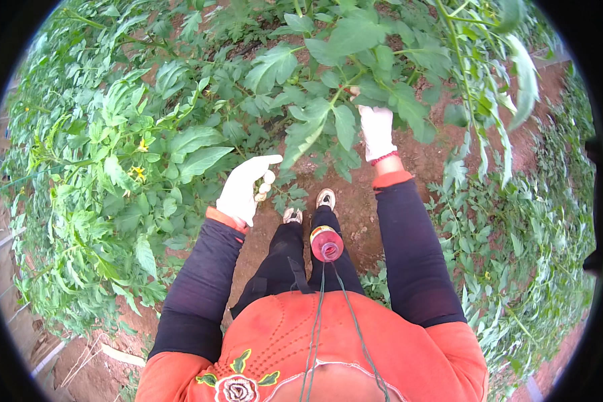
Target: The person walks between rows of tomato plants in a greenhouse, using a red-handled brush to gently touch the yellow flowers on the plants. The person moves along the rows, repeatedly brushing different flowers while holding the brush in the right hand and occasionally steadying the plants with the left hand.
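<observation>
My left hand (248, 183), in a white glove, hovers beside the leaves of a tomato plant. Its index finger points outward and the other fingers curl loosely; I see nothing held in it. My right hand (375, 128), also white-gloved, reaches in among the leaves of a tomato plant (354, 83) ahead of me. Leaves cover most of its fingers, so whether they grip a stem cannot be made out. A small reddish bit (347, 89) shows by those fingertips, too hidden to name. Between my arms a pink plastic bottle (326, 244) hangs mouth-up on green cords (317, 326).
Dense tomato plants with yellow flowers (139, 173) crowd the left side. A tall tomato stem (457, 55) droops close by at upper right. More plants (522, 271) line the right. Bare reddish soil (357, 216) lies under my shoes (325, 199).
</observation>
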### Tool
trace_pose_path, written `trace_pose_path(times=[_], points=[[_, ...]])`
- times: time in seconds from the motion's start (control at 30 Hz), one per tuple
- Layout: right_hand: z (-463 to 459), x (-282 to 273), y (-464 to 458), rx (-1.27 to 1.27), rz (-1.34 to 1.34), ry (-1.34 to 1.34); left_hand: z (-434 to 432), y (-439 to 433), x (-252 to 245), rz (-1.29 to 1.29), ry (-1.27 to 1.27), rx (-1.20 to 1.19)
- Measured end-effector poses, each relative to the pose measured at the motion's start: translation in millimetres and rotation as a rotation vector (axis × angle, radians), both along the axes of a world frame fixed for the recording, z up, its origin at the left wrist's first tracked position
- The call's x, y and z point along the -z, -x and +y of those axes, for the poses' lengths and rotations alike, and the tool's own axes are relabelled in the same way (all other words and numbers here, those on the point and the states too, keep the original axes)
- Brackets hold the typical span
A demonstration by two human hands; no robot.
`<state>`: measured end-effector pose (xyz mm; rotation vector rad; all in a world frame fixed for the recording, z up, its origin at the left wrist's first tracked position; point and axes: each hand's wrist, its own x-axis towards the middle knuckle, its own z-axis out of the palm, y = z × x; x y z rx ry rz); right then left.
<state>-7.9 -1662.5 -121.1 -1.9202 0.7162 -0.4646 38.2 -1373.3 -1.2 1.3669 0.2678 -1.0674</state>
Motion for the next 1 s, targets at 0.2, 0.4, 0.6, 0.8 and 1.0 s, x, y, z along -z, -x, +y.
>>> trace_pose_path(times=[0.2,0.4,0.6,0.8,1.0], points=[[28,-92,90,0.054,-0.158,-0.379,6,-4,-18,0.007,0.112,0.028],[60,-216,198,0.279,-0.23,-0.203,15,-4,-59,-0.116,0.289,0.257],[68,-301,268,0.557,-0.504,-0.079,21,22,-86,-0.186,0.397,0.574],[86,-345,288,0.523,-0.671,-0.18,5,56,-94,-0.46,0.461,1.031],[65,-368,288,0.348,-0.636,-0.213,-42,78,-99,-0.62,0.553,1.419]])
